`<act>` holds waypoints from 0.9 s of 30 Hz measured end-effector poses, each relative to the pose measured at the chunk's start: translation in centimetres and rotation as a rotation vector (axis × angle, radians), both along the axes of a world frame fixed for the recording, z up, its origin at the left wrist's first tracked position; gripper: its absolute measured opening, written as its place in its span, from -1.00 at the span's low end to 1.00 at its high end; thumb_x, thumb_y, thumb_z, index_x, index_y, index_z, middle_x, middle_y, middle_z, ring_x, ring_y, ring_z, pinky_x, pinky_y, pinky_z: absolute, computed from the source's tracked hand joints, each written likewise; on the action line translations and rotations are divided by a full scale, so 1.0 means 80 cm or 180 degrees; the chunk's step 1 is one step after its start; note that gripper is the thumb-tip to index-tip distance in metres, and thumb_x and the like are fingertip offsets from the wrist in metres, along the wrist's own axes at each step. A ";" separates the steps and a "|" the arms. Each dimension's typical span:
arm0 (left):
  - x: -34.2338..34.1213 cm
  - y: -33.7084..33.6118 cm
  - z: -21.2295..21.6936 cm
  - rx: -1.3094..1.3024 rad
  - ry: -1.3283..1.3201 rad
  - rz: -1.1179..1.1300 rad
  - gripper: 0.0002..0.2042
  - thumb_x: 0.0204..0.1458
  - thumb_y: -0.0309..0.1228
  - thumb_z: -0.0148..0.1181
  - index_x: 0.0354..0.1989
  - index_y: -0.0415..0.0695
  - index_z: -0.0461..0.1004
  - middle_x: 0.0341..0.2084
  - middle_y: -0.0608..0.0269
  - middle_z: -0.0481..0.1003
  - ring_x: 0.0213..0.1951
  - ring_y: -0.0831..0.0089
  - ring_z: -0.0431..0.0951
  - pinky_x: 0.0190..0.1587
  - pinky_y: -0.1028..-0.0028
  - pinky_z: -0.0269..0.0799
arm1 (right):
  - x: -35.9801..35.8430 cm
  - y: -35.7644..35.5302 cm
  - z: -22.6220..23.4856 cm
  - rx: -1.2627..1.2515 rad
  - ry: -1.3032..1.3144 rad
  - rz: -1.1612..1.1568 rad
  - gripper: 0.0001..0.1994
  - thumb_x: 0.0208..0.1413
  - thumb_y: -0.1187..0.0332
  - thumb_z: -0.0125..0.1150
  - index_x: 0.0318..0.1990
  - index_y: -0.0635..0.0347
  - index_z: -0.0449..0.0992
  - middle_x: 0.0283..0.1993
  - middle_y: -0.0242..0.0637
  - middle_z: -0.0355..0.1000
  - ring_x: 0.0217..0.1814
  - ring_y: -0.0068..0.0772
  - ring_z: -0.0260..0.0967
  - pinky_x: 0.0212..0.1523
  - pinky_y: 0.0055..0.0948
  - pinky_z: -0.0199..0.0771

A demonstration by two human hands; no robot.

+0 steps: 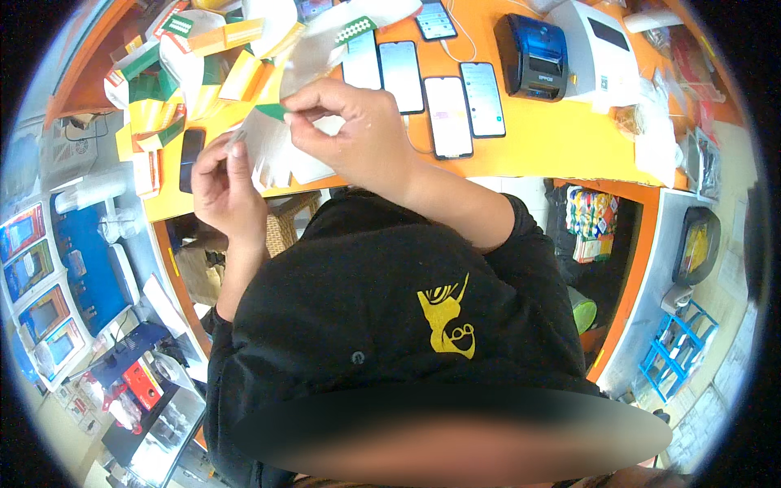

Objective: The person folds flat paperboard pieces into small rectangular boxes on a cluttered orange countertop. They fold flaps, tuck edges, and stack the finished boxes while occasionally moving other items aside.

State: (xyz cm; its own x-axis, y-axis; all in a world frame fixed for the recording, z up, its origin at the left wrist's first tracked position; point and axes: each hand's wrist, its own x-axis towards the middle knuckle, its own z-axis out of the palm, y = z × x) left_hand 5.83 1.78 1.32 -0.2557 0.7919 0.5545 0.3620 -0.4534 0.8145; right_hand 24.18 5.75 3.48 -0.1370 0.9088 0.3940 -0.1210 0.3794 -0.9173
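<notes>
Both hands (228,183) (358,134) pinch white packet (272,146); phones (443,102) beside

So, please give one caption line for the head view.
Both hands, left hand and right hand, hold a white paper sachet above an orange counter.

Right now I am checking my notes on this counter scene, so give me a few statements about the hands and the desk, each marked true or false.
1. Both hands hold a white paper packet with a green edge. True.
2. The right hand rests flat on the orange counter. False: it is raised, pinching the packet.
3. Several phones lie side by side with lit screens. True.
4. The small black printer stands by the left hand. False: it stands to the right, beyond the phones.
5. The person wears a white shirt. False: the shirt is black with a yellow emblem.
</notes>
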 end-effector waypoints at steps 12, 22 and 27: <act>-0.018 0.033 0.105 0.0694 -0.0597 -0.0909 -0.90 0.04 -0.71 0.27 -0.30 -0.28 0.53 -0.09 0.08 0.49 0.10 0.23 0.51 0.11 0.38 0.46 | -0.051 0.007 0.082 0.0581 -0.0068 0.0015 -0.89 0.07 0.51 0.39 -0.24 0.32 0.65 -0.33 -0.34 0.60 -0.34 -0.65 0.48 -0.33 -0.61 0.45; -0.036 0.035 0.096 0.0515 -0.1635 -0.1908 -0.54 0.20 -0.52 0.19 0.26 -0.21 0.24 0.20 0.06 0.30 0.16 0.29 0.42 0.12 0.42 0.41 | -0.097 0.005 0.096 0.1136 -0.0178 0.0216 -0.76 0.16 0.28 0.32 -0.16 0.29 0.65 -0.08 -0.13 0.57 -0.01 -0.34 0.52 0.01 -0.38 0.49; -0.069 0.042 0.079 0.0430 -0.1291 -0.1529 -0.51 0.28 -0.43 0.05 0.35 -0.21 0.11 0.22 0.04 0.26 0.18 0.37 0.34 0.19 0.37 0.31 | -0.092 0.005 0.109 0.2434 -0.1534 -0.2003 -0.76 0.14 0.34 0.29 -0.10 0.27 0.59 0.05 -0.12 0.49 0.09 -0.09 0.40 0.06 -0.24 0.36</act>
